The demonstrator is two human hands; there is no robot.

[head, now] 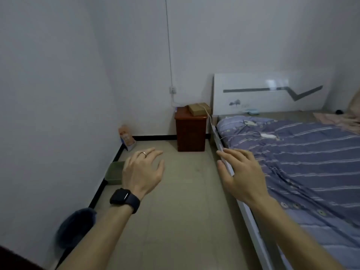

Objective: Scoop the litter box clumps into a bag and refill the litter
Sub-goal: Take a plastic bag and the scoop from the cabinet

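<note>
Got the green litter box (pixel 114 172) down on the floor against the left wall, long side running along it, just past and left of the left grip (pixel 143 172). Way closer to that than the right grip (pixel 243 176) by the bed edge. Both spread open, holding nothing.

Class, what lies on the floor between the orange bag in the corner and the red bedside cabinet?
Head view: only bare floor lies between orange bag and bedside cabinet.
</note>
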